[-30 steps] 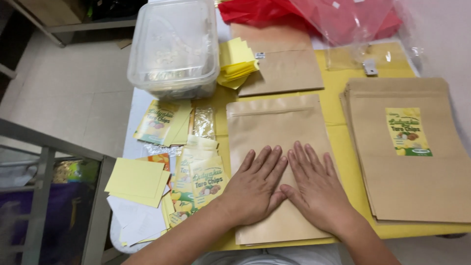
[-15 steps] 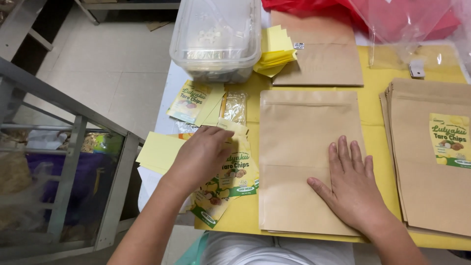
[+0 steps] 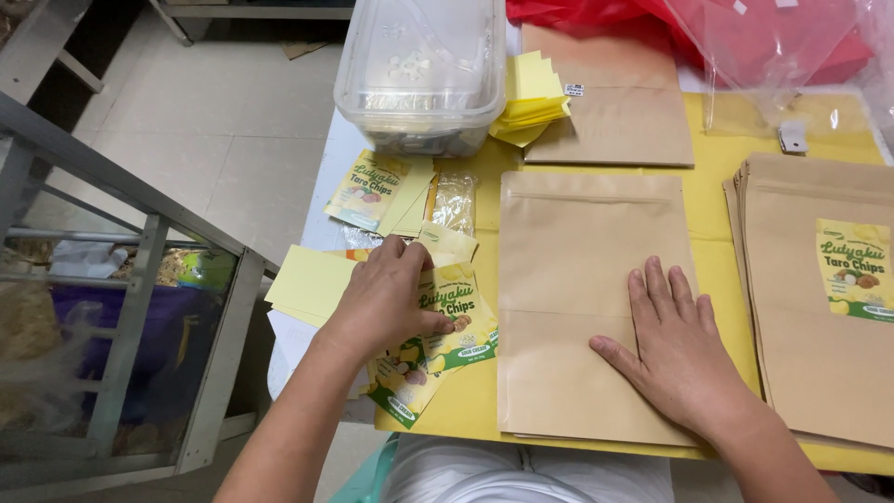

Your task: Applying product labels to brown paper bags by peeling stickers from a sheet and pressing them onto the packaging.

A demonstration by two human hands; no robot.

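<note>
The left hand (image 3: 386,298) is no longer laid beside the right on the brown paper pouch (image 3: 591,298) — it has been shifted left onto the pile of printed stickers (image 3: 452,317) at the table's left edge. Its fingers are curled onto the top sticker, apparently pinching it, though the fingertips are hidden by the hand itself. The right hand (image 3: 680,349) stays pressed flat, fingers spread, on the pouch's lower right. The pouch is thus kept pinned and unlabelled — a sticker is seemingly being picked up for it. Labelled pouches (image 3: 824,307) are stacked at the right.
</note>
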